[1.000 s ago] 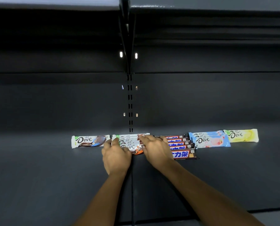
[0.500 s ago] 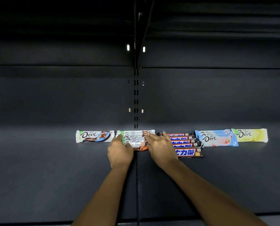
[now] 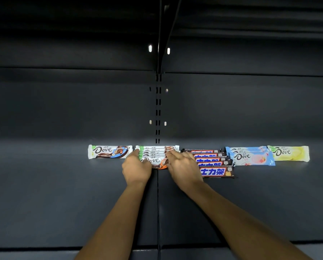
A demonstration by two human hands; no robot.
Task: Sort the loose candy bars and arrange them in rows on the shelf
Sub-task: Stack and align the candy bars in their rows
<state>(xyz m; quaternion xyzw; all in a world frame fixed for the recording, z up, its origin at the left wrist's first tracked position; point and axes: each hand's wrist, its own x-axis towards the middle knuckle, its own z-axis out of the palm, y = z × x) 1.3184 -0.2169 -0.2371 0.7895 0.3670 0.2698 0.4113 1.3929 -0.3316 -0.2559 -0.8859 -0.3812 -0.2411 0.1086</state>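
Where the overlapped row of orange-tipped Dove bars (image 3: 153,160) lies mid-shelf, my left hand (image 3: 137,167) butts its left end, fingers hidden so I cannot tell its grip, and my right hand (image 3: 183,166) lies flat-fingered across its right end. I judge an uneven push could skew it into the brown bars (image 3: 212,171) alongside. Dark metal shelf (image 3: 63,194) beneath; dim surroundings.
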